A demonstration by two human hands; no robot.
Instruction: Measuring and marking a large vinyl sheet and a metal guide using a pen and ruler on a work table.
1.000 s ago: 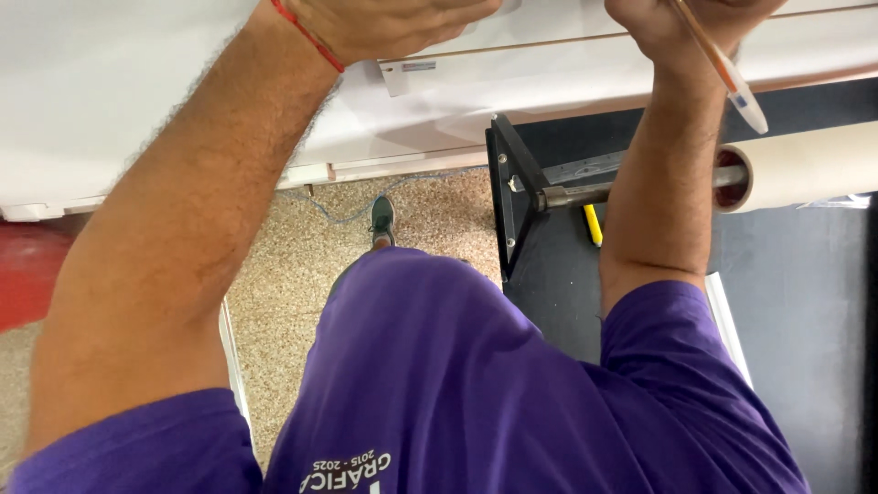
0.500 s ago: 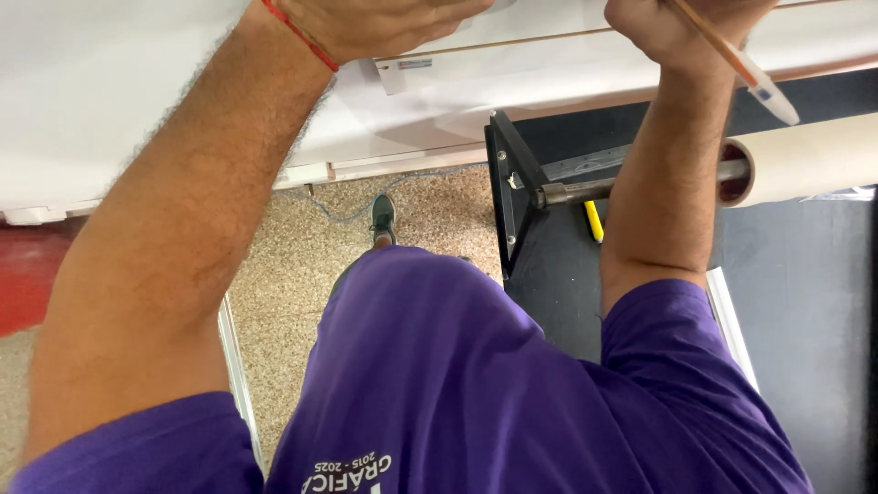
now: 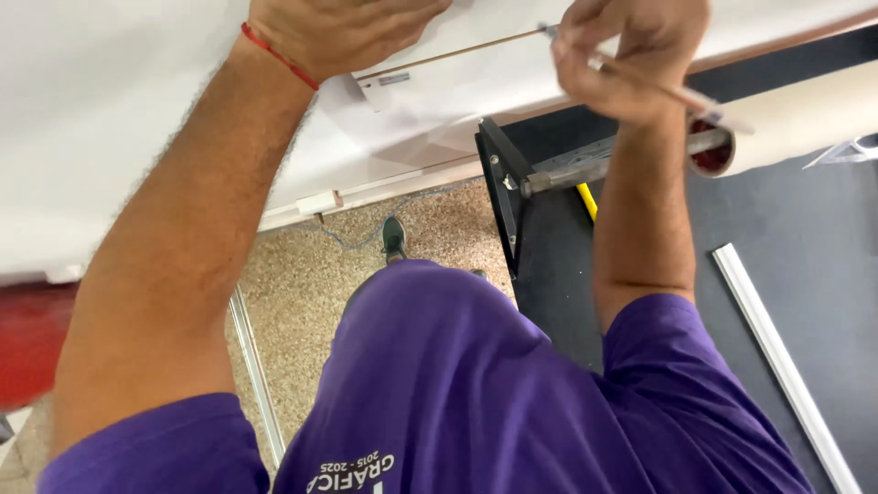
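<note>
My left hand presses flat on a large white sheet lying over a table, a red string around the wrist. My right hand is closed around a thin brown stick-like tool with a pale tip, held slanting over the sheet's edge near a thin brown line. A small white tab lies just below my left hand. My purple shirt fills the lower part of the view.
A cream paper roll sits on a metal bar in a black stand at right. A white strip lies on dark flooring. Speckled floor and my shoe show below; something red at left.
The view has dropped a little, so both hands show more fully. My right hand has shifted left and lower with the stick; the left hand stays pressed on the sheet.
</note>
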